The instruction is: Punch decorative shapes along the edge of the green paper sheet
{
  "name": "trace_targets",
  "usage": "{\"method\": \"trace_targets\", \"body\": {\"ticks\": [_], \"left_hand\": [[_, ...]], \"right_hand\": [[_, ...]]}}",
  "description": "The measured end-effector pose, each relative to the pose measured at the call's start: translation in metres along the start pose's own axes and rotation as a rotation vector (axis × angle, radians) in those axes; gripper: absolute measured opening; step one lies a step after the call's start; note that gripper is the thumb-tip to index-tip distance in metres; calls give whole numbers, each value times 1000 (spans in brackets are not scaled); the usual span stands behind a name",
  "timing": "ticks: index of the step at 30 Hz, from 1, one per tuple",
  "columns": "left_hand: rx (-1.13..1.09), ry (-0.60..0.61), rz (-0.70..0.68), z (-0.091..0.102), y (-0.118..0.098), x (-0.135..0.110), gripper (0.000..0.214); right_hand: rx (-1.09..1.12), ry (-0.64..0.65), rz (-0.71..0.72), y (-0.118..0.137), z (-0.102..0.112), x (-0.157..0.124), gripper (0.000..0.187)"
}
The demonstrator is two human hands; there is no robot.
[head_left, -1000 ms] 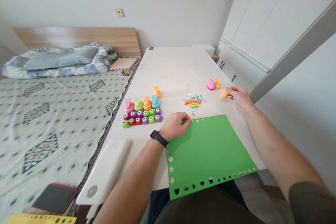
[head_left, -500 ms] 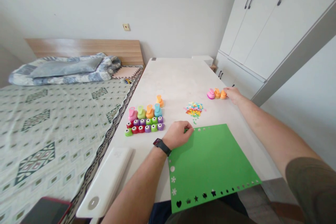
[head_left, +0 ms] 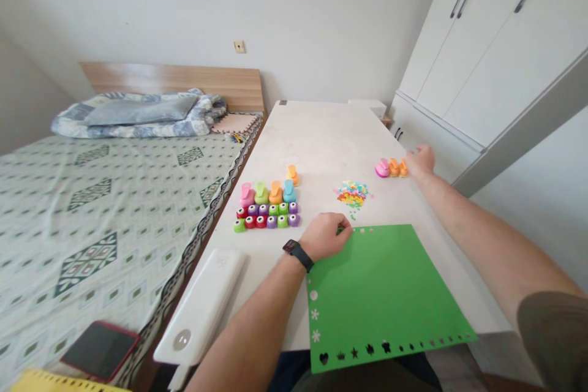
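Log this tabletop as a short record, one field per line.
Left hand: left hand pinches the green paper sheet near its far-left corner
Right hand: right hand beside the rightmost orange lever punch; contact unclear
Sheet holes: shapes along the left and near edges, a few on the far edge
Right group: that punch, another orange lever punch, pink lever punch
Left group: two rows of small craft punches, four lever punches behind, single orange punch farthest
Between groups: multicoloured paper cutouts
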State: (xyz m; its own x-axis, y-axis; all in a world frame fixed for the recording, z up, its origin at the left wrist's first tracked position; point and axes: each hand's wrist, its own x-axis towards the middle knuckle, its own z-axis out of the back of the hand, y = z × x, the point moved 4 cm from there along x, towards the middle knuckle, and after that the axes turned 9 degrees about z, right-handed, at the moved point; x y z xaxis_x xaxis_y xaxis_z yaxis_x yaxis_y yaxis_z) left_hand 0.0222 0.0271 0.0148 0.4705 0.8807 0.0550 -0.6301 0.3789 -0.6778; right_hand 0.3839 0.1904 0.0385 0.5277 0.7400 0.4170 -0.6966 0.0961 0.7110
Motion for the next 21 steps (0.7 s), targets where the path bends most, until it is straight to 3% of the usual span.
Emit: {"method": "trace_targets", "body": {"ticks": [2, 4, 9, 12, 16, 21], "left_hand": [[-8, 1, -2, 0, 0, -1, 25], [-10, -4, -5, 0, 0, -1, 25], [-8, -9, 6, -3, 2, -1, 24], [-12, -6, -4, -4, 3, 0, 24], [-5, -1, -9, -4, 3, 0, 22], [15, 4, -36, -2, 1, -2, 24]], "right_hand": [[-10, -43, 80, 24, -11, -4, 33], [32, 29, 244, 60, -32, -16, 34], [165, 544, 459, 155, -101, -85, 49], [115, 724, 515, 199, -135, -129, 51], [63, 826, 472, 231, -172, -162, 40], [67, 873, 401, 243, -199, -175, 26]]}}
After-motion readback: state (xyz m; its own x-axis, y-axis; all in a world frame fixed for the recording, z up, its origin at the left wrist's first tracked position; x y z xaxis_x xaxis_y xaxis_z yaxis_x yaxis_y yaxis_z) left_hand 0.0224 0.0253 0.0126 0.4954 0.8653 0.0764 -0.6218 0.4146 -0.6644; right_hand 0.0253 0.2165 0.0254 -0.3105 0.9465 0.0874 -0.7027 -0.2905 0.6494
